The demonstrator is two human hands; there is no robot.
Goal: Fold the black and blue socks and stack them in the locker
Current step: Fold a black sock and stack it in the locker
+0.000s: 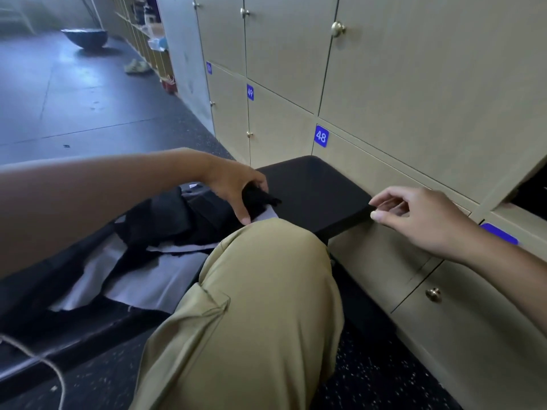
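Observation:
My left hand (pixel 236 187) grips a black sock (pixel 260 199) at the near end of the black bench (pixel 319 190), just above my raised knee. Under and behind it lies a heap of dark and pale grey-blue cloth (pixel 154 247) spread along the bench. My right hand (pixel 414 217) hovers off the bench's right corner, fingers loosely curled, holding nothing. An open locker (pixel 529 187) shows as a dark gap at the far right edge; its inside is hidden.
A wall of beige lockers (pixel 414 84) with brass knobs and blue number tags 48 and 49 runs along the right. My knee in tan trousers (pixel 260 291) fills the lower middle. Dark speckled floor lies below; a bowl-shaped object (pixel 85 38) sits far back left.

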